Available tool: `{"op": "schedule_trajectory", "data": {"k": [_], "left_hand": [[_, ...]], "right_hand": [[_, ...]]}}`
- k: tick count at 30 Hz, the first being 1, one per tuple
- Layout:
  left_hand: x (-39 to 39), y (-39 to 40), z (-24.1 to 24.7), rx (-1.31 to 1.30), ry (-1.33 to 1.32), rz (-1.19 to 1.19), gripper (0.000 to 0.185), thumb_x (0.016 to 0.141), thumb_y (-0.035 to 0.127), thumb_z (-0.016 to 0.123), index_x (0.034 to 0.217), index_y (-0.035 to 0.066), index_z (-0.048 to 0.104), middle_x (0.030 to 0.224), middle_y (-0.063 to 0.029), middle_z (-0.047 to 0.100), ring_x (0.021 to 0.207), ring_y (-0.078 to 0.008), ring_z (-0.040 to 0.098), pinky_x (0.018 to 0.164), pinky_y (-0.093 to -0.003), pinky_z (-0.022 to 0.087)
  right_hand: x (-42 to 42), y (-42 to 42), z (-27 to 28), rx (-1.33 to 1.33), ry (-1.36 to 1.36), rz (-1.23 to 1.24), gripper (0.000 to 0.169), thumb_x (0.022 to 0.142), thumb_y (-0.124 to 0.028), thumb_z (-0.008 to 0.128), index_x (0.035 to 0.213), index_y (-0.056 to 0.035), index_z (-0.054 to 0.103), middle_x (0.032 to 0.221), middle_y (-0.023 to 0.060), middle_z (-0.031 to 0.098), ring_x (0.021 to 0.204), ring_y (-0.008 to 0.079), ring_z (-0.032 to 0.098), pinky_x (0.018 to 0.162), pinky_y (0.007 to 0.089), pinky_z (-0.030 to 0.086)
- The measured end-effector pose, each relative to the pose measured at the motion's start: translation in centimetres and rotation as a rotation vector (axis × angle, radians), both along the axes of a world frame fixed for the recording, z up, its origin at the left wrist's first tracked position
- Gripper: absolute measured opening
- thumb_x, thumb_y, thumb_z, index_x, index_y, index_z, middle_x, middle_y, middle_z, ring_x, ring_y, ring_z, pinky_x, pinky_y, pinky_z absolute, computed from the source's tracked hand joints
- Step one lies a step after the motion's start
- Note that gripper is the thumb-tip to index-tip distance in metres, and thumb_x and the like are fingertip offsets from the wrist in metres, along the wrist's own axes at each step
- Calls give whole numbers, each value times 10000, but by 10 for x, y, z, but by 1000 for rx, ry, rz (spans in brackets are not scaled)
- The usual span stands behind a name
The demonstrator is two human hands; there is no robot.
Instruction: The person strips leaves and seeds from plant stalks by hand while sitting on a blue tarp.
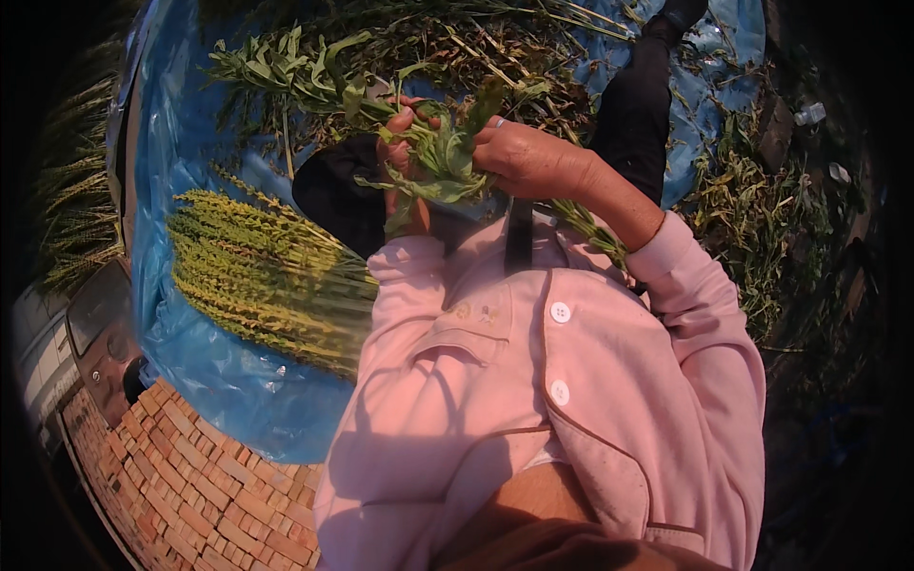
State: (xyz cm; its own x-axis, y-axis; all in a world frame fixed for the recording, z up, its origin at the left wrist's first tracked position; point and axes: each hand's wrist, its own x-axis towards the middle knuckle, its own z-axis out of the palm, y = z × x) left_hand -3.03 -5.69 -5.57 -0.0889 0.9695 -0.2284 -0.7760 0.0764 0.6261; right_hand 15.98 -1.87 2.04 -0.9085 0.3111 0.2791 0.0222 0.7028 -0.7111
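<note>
My left hand (401, 146) grips a leafy green stalk (285, 75), whose leafy end reaches out to the left. Broad leaves (446, 160) fill the gap between my two hands, some curled and drooping. With fingers bent, my right hand (528, 157) pinches at these leaves from the right; its fingertips are partly hidden, and a ring shows on one finger. Under my right forearm, a bundle of green stems (589, 228) slants past my jacket. To the left lies a thick sheaf of yellow-green seed heads (257, 268), its stems running in behind my left sleeve.
Blue plastic sheeting (235, 417) spreads beneath the plants. Stripped leaves and stalks (457, 53) are heaped ahead, with more leaf litter (750, 235) on the right. My dark-trousered leg (635, 107) extends forward. Brick paving (221, 507) borders the sheet at lower left, and more seed heads (82, 171) lie far left.
</note>
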Motion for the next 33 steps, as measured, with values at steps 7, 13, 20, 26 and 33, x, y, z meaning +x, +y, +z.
{"op": "schedule_trajectory", "data": {"k": [7,13,20,26,33], "left_hand": [[9,4,8,132,-186,-59,147,713,98,456,857,73,434,746,-45,403,705,-162,395,633,-275,379],[9,0,12,231,-233,-147,189,764,192,392,873,53,457,796,-85,457,737,-180,432,666,-288,359],[17,-3,1,41,-59,124,343,694,248,529,953,44,436,915,-92,478,858,-193,460,766,-313,376],[14,2,-6,229,-211,-81,293,718,205,480,931,8,432,890,-92,478,829,-182,460,738,-287,381],[26,-1,27,12,-142,-12,180,714,149,501,832,21,456,772,-84,489,713,-177,472,662,-294,397]], "right_hand": [[2,-49,46,-378,65,366,157,581,-16,521,724,-8,458,639,142,473,656,306,475,573,336,390],[4,15,24,-711,255,-317,136,702,-131,539,784,-26,512,624,95,517,529,138,477,502,246,394],[-32,15,28,-34,-254,-32,234,609,-144,558,783,0,498,754,147,476,760,284,480,661,340,396],[-31,2,12,-54,-123,-167,219,613,-158,547,765,-5,510,738,146,492,739,307,482,651,368,394],[-20,11,3,-1409,443,-283,138,764,-150,450,747,-27,510,626,-5,476,539,42,403,446,188,325]]}}
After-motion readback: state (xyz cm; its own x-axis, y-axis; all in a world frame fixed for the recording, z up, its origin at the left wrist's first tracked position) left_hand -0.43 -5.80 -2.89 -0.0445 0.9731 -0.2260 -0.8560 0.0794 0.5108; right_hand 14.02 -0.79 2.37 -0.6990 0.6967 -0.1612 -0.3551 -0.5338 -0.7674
